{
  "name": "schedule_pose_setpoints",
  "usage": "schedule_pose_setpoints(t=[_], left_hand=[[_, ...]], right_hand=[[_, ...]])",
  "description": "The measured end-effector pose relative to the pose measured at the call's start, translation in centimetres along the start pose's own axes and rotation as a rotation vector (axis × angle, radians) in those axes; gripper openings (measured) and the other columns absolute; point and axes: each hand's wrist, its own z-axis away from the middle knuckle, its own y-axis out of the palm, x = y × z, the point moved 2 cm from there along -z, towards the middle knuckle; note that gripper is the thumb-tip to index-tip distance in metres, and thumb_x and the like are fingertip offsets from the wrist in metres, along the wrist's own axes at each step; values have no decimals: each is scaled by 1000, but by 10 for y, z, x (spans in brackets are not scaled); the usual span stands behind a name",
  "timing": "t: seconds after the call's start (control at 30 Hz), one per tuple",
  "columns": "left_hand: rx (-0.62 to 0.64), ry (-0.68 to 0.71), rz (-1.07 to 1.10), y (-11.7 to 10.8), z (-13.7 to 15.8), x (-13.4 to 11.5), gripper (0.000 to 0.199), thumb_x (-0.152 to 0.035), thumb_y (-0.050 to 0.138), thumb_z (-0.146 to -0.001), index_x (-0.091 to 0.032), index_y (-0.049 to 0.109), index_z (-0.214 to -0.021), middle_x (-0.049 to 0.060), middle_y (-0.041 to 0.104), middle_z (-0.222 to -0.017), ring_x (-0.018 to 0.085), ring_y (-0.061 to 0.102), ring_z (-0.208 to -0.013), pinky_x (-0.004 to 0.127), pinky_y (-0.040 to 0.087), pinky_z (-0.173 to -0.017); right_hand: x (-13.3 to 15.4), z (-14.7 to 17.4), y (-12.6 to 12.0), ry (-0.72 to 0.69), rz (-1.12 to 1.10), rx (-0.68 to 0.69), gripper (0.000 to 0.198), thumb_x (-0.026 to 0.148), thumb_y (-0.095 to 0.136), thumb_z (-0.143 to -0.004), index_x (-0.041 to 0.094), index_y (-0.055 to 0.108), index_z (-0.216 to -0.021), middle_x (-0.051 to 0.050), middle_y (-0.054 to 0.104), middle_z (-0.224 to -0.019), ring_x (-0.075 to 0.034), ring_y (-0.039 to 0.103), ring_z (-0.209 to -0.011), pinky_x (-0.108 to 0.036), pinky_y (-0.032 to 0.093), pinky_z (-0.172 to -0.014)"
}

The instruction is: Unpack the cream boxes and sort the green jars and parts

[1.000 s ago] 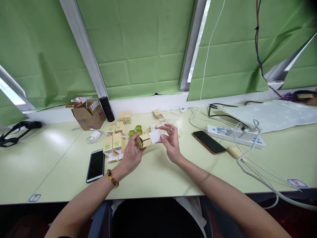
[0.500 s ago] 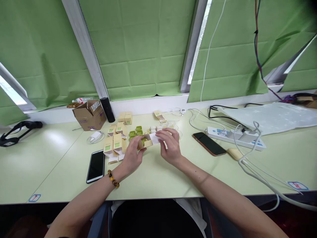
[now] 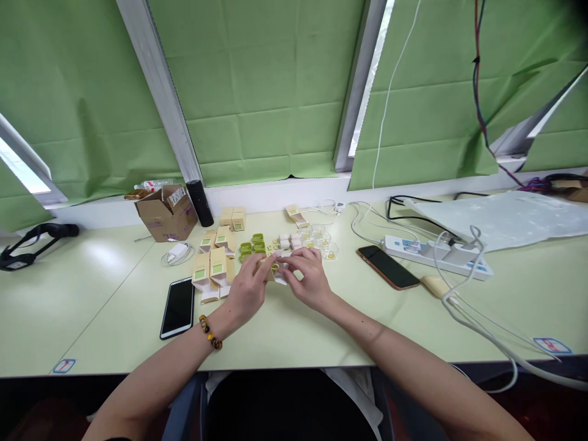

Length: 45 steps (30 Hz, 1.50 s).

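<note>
Between my two hands is a small kraft cardboard box with a pale inner side, its end flaps standing open. My left hand grips it from the left, thumb and fingers closed. My right hand has its fingertips pinched at the flaps on the right side. The fingers cover much of the box, and its inside is mostly hidden. Just beyond my hands stand several green tubs, small yellowish pieces, white rolls and clear round cups.
Several kraft boxes with green labels stand left of my hands. A phone lies left, another phone right, near a power strip with cables. A brown carton and black cylinder stand behind.
My right hand has moved left and in towards the box, and its fingers now work at the flaps. The box has been turned, and the clear cups are more visible.
</note>
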Motion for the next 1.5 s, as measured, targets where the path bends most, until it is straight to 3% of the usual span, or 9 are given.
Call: schedule_pose_setpoints(t=[0.17, 0.37, 0.6, 0.77, 0.97, 1.23, 1.33, 1.4, 1.5], left_hand=[[89, 71, -178, 0, 1, -3, 75, 1, 43, -97, -29, 31, -165, 18, 57, -134, 31, 55, -132, 46, 62, -95], [128, -34, -210, 3, 2, 6, 77, 0, 41, -96, -29, 29, -166, 18, 56, -136, 31, 55, -131, 48, 61, -97], [64, -192, -121, 0, -2, 30, 72, -6, 50, -97, -24, 31, -163, 17, 58, -133, 32, 55, -127, 54, 54, -106], [-23, -311, 16, -4, -4, 37, 74, -13, 57, -97, -28, 27, -163, 14, 55, -142, 29, 54, -132, 54, 48, -114], [-50, -247, 16, -4, -4, 33, 73, -9, 56, -96, -28, 30, -162, 14, 56, -142, 28, 53, -133, 51, 48, -114], [-43, -150, -38, -4, -4, 30, 77, 0, 49, -93, -28, 30, -163, 16, 55, -138, 30, 52, -130, 53, 49, -110], [-24, -130, -102, -3, -4, 34, 76, 2, 44, -93, -29, 33, -162, 16, 55, -136, 30, 51, -130, 54, 51, -107], [-5, -117, -145, -2, -4, 35, 75, 2, 42, -94, -29, 35, -162, 16, 55, -135, 31, 51, -131, 54, 53, -106], [35, -87, -194, 0, -3, 35, 74, 1, 41, -95, -30, 36, -162, 17, 55, -137, 32, 51, -132, 53, 55, -104]], right_hand=[[2, 1, 8, 117, -12, 63, 8, 23, 67, -92, 27, 66, -85, -3, 70, -79, -29, 59, -95, -52, 40, -95], [-8, -1, 6, 273, -267, -74, 17, 39, 57, -100, 25, 55, -89, -7, 69, -105, -26, 64, -103, -47, 48, -96], [-39, -18, -13, 599, -703, -147, 46, 68, 66, -88, 27, 46, -94, 2, 63, -77, -19, 68, -65, -32, 54, -55], [-48, -22, -14, 577, -654, -12, 43, 63, 71, -86, 24, 51, -89, 2, 64, -72, -18, 69, -63, -29, 54, -51], [-51, -15, -1, 578, -586, 108, 32, 51, 70, -89, 22, 56, -89, 1, 66, -74, -16, 69, -65, -25, 52, -49], [-41, -14, -9, 906, -1158, 135, 28, 38, 71, -82, 23, 49, -94, -3, 72, -86, -27, 79, -77, -39, 66, -59], [-36, -14, -12, 953, -1297, 105, 27, 36, 68, -81, 24, 48, -96, -3, 70, -81, -25, 76, -71, -30, 58, -46], [-31, -13, -13, 922, -1299, 118, 28, 41, 68, -83, 23, 50, -96, -3, 69, -78, -19, 70, -61, -21, 43, -36], [-17, -13, -14, 779, -1161, 268, 35, 47, 71, -86, 23, 55, -105, 1, 66, -71, -13, 59, -48, -17, 27, -32]])
